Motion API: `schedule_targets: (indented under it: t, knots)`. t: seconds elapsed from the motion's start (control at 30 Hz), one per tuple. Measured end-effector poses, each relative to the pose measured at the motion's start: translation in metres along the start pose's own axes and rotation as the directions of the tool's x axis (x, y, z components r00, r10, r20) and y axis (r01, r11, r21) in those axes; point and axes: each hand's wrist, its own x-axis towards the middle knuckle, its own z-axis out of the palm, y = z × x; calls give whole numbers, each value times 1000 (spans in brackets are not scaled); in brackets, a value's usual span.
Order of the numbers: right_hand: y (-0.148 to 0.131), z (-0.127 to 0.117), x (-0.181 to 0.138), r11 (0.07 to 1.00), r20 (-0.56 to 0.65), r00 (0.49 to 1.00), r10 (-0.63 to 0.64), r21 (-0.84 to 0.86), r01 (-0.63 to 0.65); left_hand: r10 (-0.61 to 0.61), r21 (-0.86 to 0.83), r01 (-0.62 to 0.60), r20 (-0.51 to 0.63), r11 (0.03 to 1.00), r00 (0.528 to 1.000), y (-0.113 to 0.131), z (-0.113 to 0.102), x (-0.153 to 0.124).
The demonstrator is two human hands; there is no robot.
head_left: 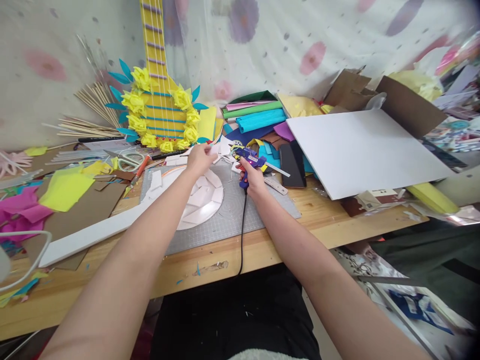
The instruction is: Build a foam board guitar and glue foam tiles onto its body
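My right hand (pixel 252 176) is wrapped round a blue glue gun (pixel 254 159), whose clear glue stick (pixel 277 170) pokes out behind and whose black cord hangs over the table edge. My left hand (pixel 200 159) is pinched closed at a small white piece (pixel 215 149), beside other white scraps (pixel 225 145) near the glue gun's tip. Under my left forearm lies a white guitar-shaped cutout, its round body (pixel 210 200) bearing several white foam pieces and its long neck (pixel 93 227) reaching left. My arm hides part of it. A grey cutting mat (pixel 232 220) lies beneath.
A yellow paper guitar (pixel 155 45) with yellow roses stands at the back. Scissors (pixel 129 161), an orange-handled cutter (pixel 140 169) and coloured paper (pixel 67 187) lie left. On the right are a black phone (pixel 292 165), a white board (pixel 367 150) and crepe rolls (pixel 260 120).
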Motion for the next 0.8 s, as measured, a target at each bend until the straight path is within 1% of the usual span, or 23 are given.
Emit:
schedule_targets:
  t: [0.03,0.07,0.1,0.13,0.17,0.2,0.27,0.37,0.47,0.6,0.67,0.8]
  knots:
    - [-1,0,-1,1000,27,1000,-4,1,4,-60,-168,57,-12,984,998,-2,-8,-4]
    - [-3,1,-3,1000,72,997,-2,1,2,-130,-339,126,11,932,992,-4,-16,-10]
    - [-4,1,-6,1000,134,991,6,-2,-5,-181,-496,196,80,846,980,-7,-25,-17]
    - [-5,1,-9,1000,208,978,18,-9,-17,-204,-615,258,158,745,966,-11,-34,-25]
    - [-6,2,-12,999,284,958,34,-22,-29,-206,-690,297,213,661,955,-14,-42,-34]
    - [-6,3,-16,998,355,933,53,-43,-41,-198,-738,316,246,596,949,-18,-50,-44]
    - [-6,5,-23,994,456,886,86,-94,-48,-204,-785,331,262,523,943,-25,-61,-62]
    - [-4,9,-32,988,532,839,109,-154,-31,-245,-794,345,253,500,936,-32,-69,-83]
    - [-1,11,-36,980,559,821,119,-197,-9,-239,-786,345,256,513,937,-35,-72,-96]
    - [2,12,-37,975,596,797,100,-219,41,-204,-786,326,256,526,945,-38,-74,-104]
    - [2,12,-37,975,604,792,88,-215,56,-208,-779,334,263,531,942,-40,-74,-105]
    - [1,13,-38,972,589,804,82,-227,67,-209,-759,357,290,544,934,-45,-71,-102]
